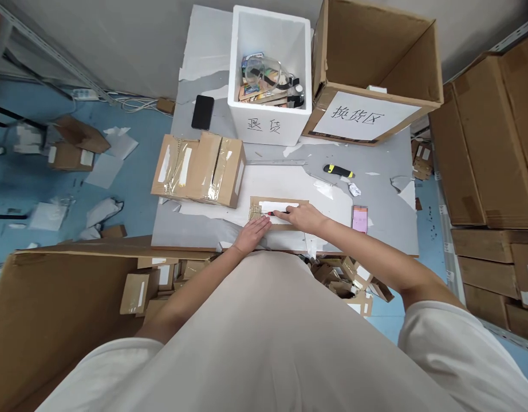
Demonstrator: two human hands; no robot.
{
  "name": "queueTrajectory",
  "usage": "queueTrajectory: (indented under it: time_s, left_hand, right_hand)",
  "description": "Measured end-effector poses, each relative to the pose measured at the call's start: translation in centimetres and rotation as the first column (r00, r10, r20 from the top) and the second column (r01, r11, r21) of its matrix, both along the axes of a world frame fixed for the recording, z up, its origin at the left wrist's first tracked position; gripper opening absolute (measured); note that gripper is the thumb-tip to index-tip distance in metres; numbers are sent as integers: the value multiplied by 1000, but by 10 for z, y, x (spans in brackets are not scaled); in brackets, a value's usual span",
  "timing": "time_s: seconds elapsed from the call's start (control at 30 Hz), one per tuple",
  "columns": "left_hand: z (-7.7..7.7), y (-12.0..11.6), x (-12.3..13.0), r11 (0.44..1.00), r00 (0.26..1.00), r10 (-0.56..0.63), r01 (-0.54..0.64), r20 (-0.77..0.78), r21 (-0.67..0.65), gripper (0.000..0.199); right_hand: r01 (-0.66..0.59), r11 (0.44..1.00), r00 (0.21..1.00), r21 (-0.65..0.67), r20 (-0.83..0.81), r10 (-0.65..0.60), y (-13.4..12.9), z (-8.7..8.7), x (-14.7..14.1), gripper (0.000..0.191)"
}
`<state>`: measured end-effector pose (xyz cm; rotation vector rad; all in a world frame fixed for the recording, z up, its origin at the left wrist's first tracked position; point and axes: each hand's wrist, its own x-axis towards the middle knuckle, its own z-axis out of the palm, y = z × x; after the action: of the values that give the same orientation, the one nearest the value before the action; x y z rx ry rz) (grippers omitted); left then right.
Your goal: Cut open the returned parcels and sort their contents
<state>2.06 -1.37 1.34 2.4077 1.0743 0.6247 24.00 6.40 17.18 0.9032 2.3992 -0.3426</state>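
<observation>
Shirt (272, 332) nearest; carton (264, 208) under left grip (252, 233); right grip (300, 217) holds tool (271, 213).

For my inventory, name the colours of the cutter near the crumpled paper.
The cutter is black and yellow, seen best in the head view.

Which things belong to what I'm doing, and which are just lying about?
In use:
small package under left hand
red-tipped tool in right hand

Apparently idle:
black phone
yellow-and-black cutter
pink-screened phone
crumpled paper
</observation>
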Motion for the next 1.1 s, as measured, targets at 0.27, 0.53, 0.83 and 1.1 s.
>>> queueTrajectory:
  time_s: [0.27,0.53,0.83,1.1]
  left_hand:
    - [-2,-1,0,999,1000,1,-1,-3,-32,47]
    - [-2,-1,0,1000,1000,20,-20,-4,-19,46]
    - [1,-2,0,999,999,18,-17,-42,45,44]
    - [1,-3,-3,999,1000,-1,2,-26,49,44]
  right_hand:
    - [-54,999,994,9,-96,54,1,-2,0,60]
    - [-25,999,996,-21,-82,23,2,-11,-20,56]
    - [-28,1000,998,-7,-62,28,-3,-17,-8,58]
    - [20,1000,1000,-18,8,-20,-4,-9,9,59]
